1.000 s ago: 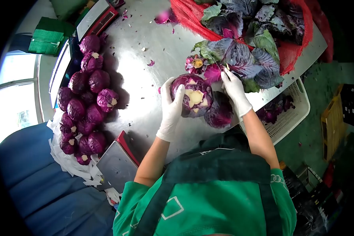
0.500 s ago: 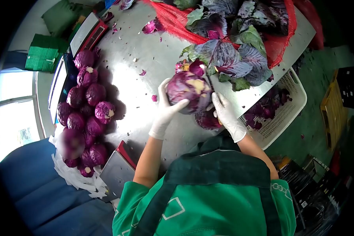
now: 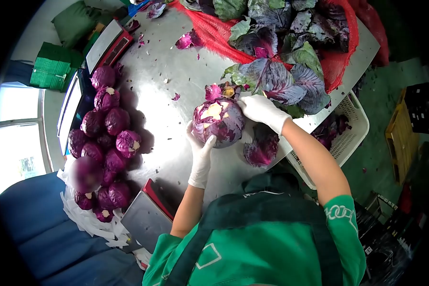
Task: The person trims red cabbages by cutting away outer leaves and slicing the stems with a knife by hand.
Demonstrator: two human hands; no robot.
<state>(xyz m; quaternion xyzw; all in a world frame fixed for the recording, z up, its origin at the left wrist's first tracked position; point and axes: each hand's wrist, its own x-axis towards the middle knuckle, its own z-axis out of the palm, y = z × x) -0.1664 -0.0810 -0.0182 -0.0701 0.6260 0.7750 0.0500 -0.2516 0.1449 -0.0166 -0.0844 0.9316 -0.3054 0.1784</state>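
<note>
A red cabbage point(image 3: 218, 126) with pale cut patches on top stands on the metal table, left of the heap of leaves. My left hand point(image 3: 200, 155), in a white glove, holds it from the lower left, thumb on its near side. My gloved right hand point(image 3: 263, 110) is closed at the cabbage's upper right edge; what its fingers hold is hidden. Just below that hand lies a loose purple leaf point(image 3: 262, 147). Behind the cabbage are a cut stem end point(image 3: 229, 91) and purple leaf scraps.
Several red cabbages point(image 3: 117, 121) are piled along the left side, beside red-edged scale-like devices point(image 3: 110, 45). A red mesh sack point(image 3: 214, 35) with large outer leaves point(image 3: 271, 76) fills the far right. Below the right table edge is a white crate point(image 3: 360, 136) with leaves.
The cabbage has shifted slightly left and down, with its pale patches turned left. My right hand has moved up from its lower right side to its upper right edge. The loose leaf is more exposed.
</note>
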